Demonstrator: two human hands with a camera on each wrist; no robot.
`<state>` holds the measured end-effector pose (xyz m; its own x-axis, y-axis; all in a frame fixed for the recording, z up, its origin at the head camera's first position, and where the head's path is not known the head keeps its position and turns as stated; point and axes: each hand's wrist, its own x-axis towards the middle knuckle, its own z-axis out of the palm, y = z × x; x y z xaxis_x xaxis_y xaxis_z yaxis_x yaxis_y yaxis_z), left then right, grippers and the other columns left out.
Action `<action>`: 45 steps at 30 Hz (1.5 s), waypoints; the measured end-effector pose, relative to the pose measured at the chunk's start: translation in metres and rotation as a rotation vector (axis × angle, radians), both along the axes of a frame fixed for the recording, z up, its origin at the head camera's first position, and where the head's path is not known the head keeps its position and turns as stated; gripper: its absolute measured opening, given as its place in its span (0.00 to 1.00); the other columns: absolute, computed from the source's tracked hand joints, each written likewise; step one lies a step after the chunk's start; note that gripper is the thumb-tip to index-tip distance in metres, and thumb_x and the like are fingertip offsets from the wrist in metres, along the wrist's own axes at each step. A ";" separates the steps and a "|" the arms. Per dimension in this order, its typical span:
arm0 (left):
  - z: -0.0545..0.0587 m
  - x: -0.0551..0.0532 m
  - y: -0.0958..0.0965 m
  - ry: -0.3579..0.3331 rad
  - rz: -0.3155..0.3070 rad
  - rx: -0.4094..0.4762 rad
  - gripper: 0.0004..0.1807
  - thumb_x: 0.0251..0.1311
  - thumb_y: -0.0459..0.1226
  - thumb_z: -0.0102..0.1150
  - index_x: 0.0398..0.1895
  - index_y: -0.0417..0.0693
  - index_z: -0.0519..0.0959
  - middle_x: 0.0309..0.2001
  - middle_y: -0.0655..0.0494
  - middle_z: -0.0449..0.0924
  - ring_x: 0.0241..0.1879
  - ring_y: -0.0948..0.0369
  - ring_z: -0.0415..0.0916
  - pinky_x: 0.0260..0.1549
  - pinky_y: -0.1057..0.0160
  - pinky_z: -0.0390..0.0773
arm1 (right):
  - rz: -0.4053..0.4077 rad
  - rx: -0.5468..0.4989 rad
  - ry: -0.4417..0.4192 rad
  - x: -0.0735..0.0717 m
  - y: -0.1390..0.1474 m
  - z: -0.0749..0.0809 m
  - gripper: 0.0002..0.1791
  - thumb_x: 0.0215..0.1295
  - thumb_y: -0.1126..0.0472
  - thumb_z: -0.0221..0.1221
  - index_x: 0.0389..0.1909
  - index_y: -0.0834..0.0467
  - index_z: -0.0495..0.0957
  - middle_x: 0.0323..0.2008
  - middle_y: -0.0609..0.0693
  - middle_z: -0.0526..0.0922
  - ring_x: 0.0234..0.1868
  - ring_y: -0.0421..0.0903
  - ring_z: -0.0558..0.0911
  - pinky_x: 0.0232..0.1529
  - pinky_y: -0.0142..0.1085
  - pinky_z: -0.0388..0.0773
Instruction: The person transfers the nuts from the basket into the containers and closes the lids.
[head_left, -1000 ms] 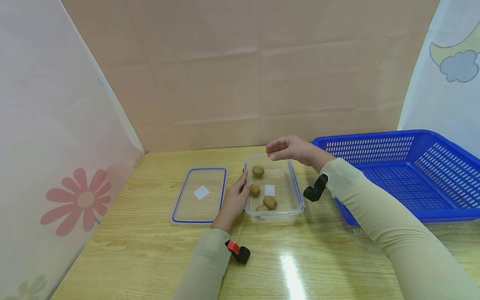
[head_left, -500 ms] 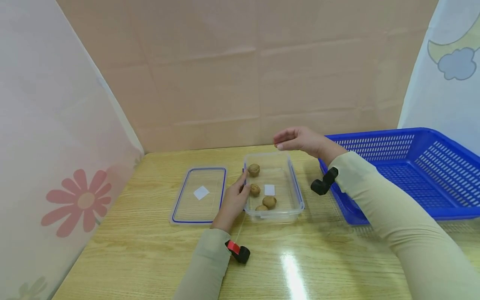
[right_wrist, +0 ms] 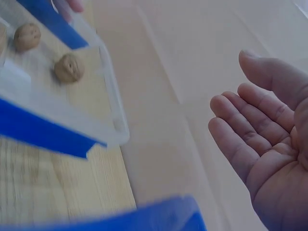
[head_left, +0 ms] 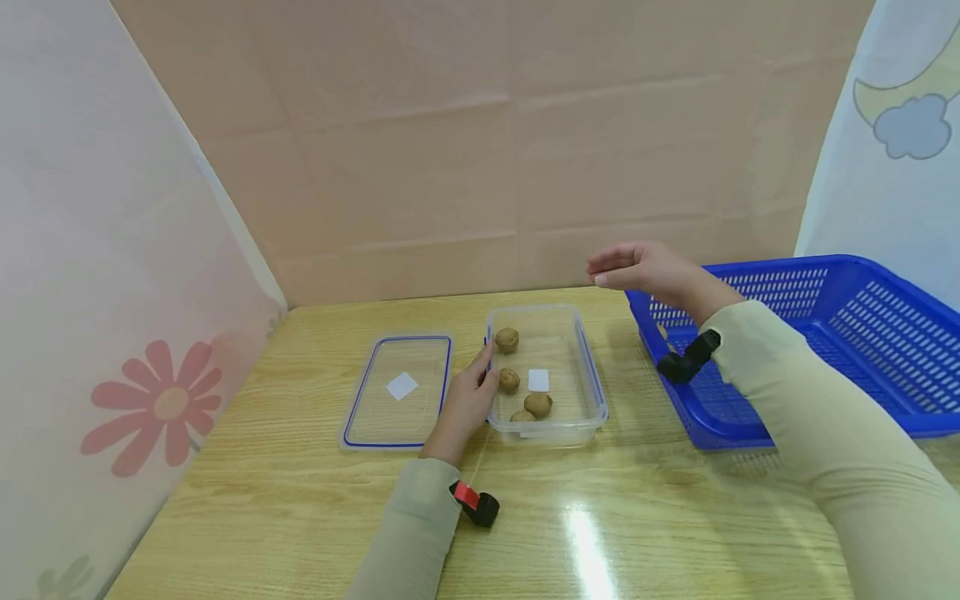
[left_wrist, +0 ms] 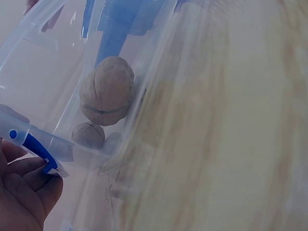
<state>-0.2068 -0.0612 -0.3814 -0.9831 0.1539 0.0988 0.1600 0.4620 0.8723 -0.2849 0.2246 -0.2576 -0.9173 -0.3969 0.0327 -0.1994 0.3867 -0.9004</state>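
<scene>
Blue-edged lid [head_left: 401,418], corner behind left hand [head_left: 467,404]

Round brown walnuts [head_left: 537,405] are held in a clear rectangular plastic box [head_left: 593,375], left of a blue rectangular plastic basket [head_left: 866,354].

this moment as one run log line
left hand: touching container side | right hand: midair, empty | walnuts: four visible inside container | lid: off, on table
</scene>
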 end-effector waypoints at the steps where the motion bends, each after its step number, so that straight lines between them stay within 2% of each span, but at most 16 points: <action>1: 0.000 0.000 0.000 -0.001 0.001 -0.001 0.27 0.69 0.42 0.40 0.71 0.56 0.55 0.70 0.60 0.54 0.69 0.56 0.52 0.66 0.56 0.56 | -0.007 -0.003 0.002 0.001 0.003 -0.001 0.24 0.62 0.63 0.59 0.57 0.68 0.68 0.43 0.42 0.82 0.45 0.32 0.79 0.49 0.25 0.73; 7: 0.000 0.000 0.000 -0.005 0.003 0.001 0.27 0.69 0.43 0.40 0.71 0.57 0.55 0.70 0.61 0.53 0.69 0.57 0.51 0.66 0.56 0.56 | -0.063 0.056 0.015 0.004 0.023 -0.004 0.27 0.62 0.59 0.59 0.59 0.68 0.67 0.44 0.40 0.82 0.44 0.29 0.78 0.46 0.22 0.73; 15: 0.000 -0.001 0.001 -0.005 0.011 -0.008 0.27 0.69 0.44 0.40 0.71 0.57 0.55 0.70 0.60 0.53 0.69 0.57 0.51 0.66 0.57 0.55 | -0.130 0.120 0.025 0.006 0.047 -0.013 0.29 0.61 0.56 0.60 0.59 0.67 0.67 0.49 0.50 0.81 0.43 0.30 0.78 0.45 0.23 0.72; 18: 0.001 -0.001 0.001 -0.006 0.015 -0.009 0.27 0.69 0.43 0.41 0.71 0.57 0.55 0.70 0.60 0.53 0.69 0.57 0.52 0.66 0.57 0.55 | -0.145 0.142 0.029 0.008 0.054 -0.019 0.29 0.61 0.56 0.60 0.59 0.66 0.68 0.47 0.47 0.82 0.42 0.29 0.78 0.45 0.23 0.72; 22: 0.000 0.000 0.001 -0.004 0.012 -0.005 0.27 0.69 0.43 0.41 0.71 0.56 0.55 0.70 0.59 0.53 0.69 0.56 0.52 0.66 0.56 0.55 | -0.160 0.179 0.031 0.009 0.063 -0.026 0.28 0.60 0.55 0.61 0.58 0.66 0.69 0.45 0.45 0.83 0.41 0.28 0.78 0.48 0.28 0.73; 24: -0.001 -0.001 0.001 -0.002 0.009 -0.004 0.27 0.69 0.43 0.41 0.71 0.56 0.55 0.70 0.59 0.54 0.69 0.56 0.52 0.66 0.56 0.55 | -0.168 0.182 0.027 0.010 0.066 -0.029 0.28 0.60 0.54 0.61 0.57 0.67 0.70 0.45 0.47 0.83 0.41 0.28 0.78 0.52 0.36 0.74; 27: -0.001 -0.001 0.001 -0.001 0.010 -0.007 0.27 0.69 0.43 0.41 0.71 0.56 0.55 0.70 0.59 0.54 0.69 0.56 0.52 0.66 0.56 0.56 | -0.172 0.194 0.015 0.010 0.072 -0.033 0.29 0.60 0.54 0.61 0.57 0.67 0.70 0.47 0.51 0.82 0.40 0.28 0.77 0.58 0.49 0.70; 28: -0.001 -0.001 0.001 -0.001 0.013 -0.009 0.27 0.69 0.43 0.41 0.71 0.57 0.55 0.70 0.59 0.54 0.69 0.56 0.52 0.66 0.56 0.56 | -0.172 0.200 0.005 0.009 0.073 -0.034 0.29 0.60 0.54 0.61 0.58 0.67 0.69 0.48 0.54 0.81 0.41 0.28 0.77 0.59 0.54 0.67; 30: -0.001 -0.001 0.001 0.000 0.016 -0.008 0.27 0.69 0.43 0.41 0.71 0.57 0.56 0.70 0.59 0.54 0.69 0.56 0.52 0.66 0.56 0.56 | -0.166 0.225 -0.014 0.009 0.076 -0.037 0.30 0.60 0.53 0.61 0.58 0.67 0.68 0.51 0.59 0.79 0.42 0.31 0.78 0.60 0.58 0.63; 34: 0.000 -0.002 0.001 0.000 0.011 -0.004 0.27 0.69 0.43 0.41 0.71 0.56 0.55 0.70 0.59 0.54 0.69 0.56 0.52 0.66 0.56 0.56 | -0.133 0.292 -0.037 0.007 0.080 -0.044 0.32 0.60 0.53 0.61 0.60 0.67 0.67 0.56 0.64 0.75 0.48 0.40 0.78 0.59 0.58 0.64; 38: 0.000 -0.002 0.001 -0.005 0.011 -0.001 0.27 0.69 0.43 0.41 0.71 0.57 0.55 0.70 0.59 0.54 0.69 0.56 0.52 0.66 0.55 0.57 | -0.095 0.329 -0.043 0.004 0.082 -0.050 0.31 0.58 0.55 0.63 0.58 0.68 0.69 0.54 0.63 0.76 0.46 0.37 0.80 0.55 0.50 0.72; 41: 0.000 -0.002 0.001 -0.005 0.017 -0.002 0.27 0.69 0.42 0.41 0.71 0.57 0.55 0.70 0.59 0.54 0.69 0.57 0.52 0.66 0.56 0.57 | -0.072 0.340 -0.053 0.001 0.084 -0.053 0.29 0.56 0.57 0.64 0.56 0.68 0.71 0.51 0.61 0.79 0.43 0.35 0.79 0.53 0.48 0.74; 45: 0.000 -0.001 0.001 -0.001 0.015 -0.002 0.27 0.69 0.42 0.41 0.71 0.57 0.56 0.70 0.59 0.54 0.69 0.57 0.52 0.66 0.56 0.56 | -0.045 0.381 -0.078 0.000 0.086 -0.057 0.27 0.54 0.58 0.65 0.53 0.68 0.73 0.46 0.58 0.82 0.43 0.42 0.81 0.53 0.50 0.74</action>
<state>-0.2082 -0.0606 -0.3812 -0.9854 0.1397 0.0977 0.1525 0.4657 0.8717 -0.2854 0.3104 -0.3143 -0.9279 -0.3265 -0.1798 -0.1114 0.7033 -0.7021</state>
